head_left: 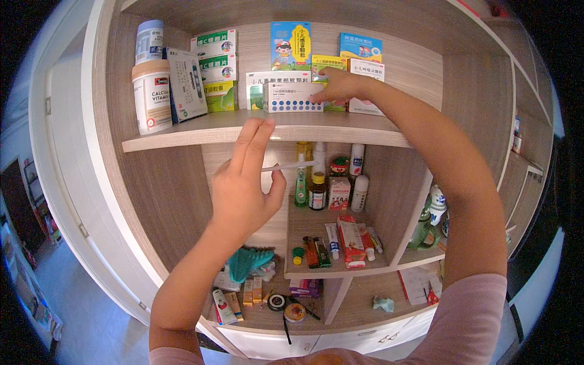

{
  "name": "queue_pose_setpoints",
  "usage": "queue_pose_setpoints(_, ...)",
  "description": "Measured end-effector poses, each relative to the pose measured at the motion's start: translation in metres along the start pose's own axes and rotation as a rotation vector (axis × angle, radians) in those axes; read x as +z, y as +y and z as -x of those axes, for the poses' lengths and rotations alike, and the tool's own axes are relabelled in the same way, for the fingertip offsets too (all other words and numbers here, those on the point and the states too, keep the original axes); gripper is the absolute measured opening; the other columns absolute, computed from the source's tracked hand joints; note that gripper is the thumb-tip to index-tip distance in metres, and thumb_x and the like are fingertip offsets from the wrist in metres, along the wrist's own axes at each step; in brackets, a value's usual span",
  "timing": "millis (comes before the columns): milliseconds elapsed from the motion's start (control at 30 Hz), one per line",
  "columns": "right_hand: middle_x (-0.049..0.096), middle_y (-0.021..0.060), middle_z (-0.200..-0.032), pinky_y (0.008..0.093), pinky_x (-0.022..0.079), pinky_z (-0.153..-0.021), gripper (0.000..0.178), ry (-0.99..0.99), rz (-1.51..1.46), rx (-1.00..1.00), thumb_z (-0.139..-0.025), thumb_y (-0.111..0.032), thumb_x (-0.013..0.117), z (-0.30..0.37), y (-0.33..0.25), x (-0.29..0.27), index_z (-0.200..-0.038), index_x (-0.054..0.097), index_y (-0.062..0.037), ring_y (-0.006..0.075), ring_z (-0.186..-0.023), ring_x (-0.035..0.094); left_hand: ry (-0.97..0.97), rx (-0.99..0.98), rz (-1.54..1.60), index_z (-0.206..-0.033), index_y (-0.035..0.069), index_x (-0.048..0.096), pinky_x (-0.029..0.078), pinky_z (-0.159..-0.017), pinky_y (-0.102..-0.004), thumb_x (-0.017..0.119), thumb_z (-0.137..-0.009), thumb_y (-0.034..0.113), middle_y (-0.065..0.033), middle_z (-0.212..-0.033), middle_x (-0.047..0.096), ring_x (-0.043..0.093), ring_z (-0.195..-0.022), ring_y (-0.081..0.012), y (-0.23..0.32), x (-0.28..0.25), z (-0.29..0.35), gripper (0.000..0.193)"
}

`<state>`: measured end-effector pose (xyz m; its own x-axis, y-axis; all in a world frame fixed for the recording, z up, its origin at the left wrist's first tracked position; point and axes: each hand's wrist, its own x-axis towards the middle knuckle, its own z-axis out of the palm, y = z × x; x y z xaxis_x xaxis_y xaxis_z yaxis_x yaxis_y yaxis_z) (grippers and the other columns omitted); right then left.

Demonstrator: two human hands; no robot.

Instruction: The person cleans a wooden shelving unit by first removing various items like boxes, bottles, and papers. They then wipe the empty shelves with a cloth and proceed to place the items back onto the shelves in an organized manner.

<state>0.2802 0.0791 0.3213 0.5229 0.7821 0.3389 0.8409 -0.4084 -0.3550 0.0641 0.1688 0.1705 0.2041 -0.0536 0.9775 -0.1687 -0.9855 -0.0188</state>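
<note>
My right hand (344,86) reaches to the upper shelf, at the right end of a small white box with blue dots (289,100). One fingertip lies on the box's front, and another finger is above its top edge. Behind that box stands a wider white and green medicine box (258,79). My left hand (243,176) is raised before the shelf edge, two fingers pointing up. A thin, whitish, translucent strip or stick (289,166) is pinched at its thumb; its exact kind is unclear.
The upper shelf (201,132) also bears a peach and white supplement jar (152,103), green and white boxes (216,68) and a blue and yellow box (291,45). Lower compartments hold bottles (317,193), a red and white box (351,240), a teal cloth-like item (249,263) and red scissors (432,295).
</note>
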Motion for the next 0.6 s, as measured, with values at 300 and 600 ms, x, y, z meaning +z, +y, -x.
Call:
queue_pose_setpoints(300, 0.034, 0.0234, -0.127, 0.0459, 0.038, -0.089, 0.095, -0.114, 0.003, 0.134, -0.062, -0.056, 0.064, -0.015, -0.030, 0.007, -0.130, 0.024, -0.0027, 0.0342, -0.114, 0.039, -0.025, -0.025, -0.004, -0.120, 0.006, 0.039, 0.042, -0.085, -0.0361, 0.057, -0.065, 0.002, -0.0195, -0.121, 0.041, 0.046, -0.107, -0.0347, 0.006, -0.003, -0.001, 0.058)
queue_pose_setpoints(600, 0.042, 0.0222, -0.122, 0.0386, 0.034, -0.092, 0.084, 0.012, 0.445, -0.034, -0.065, -0.072, 0.043, -0.047, -0.058, 0.021, -0.115, 0.051, -0.0054, 0.0304, -0.115, 0.040, 0.004, -0.035, -0.021, -0.119, 0.006, 0.039, 0.044, -0.083, -0.0361, 0.057, -0.066, 0.002, -0.0190, -0.121, 0.042, 0.047, -0.105, -0.0352, 0.015, 0.001, -0.002, 0.057)
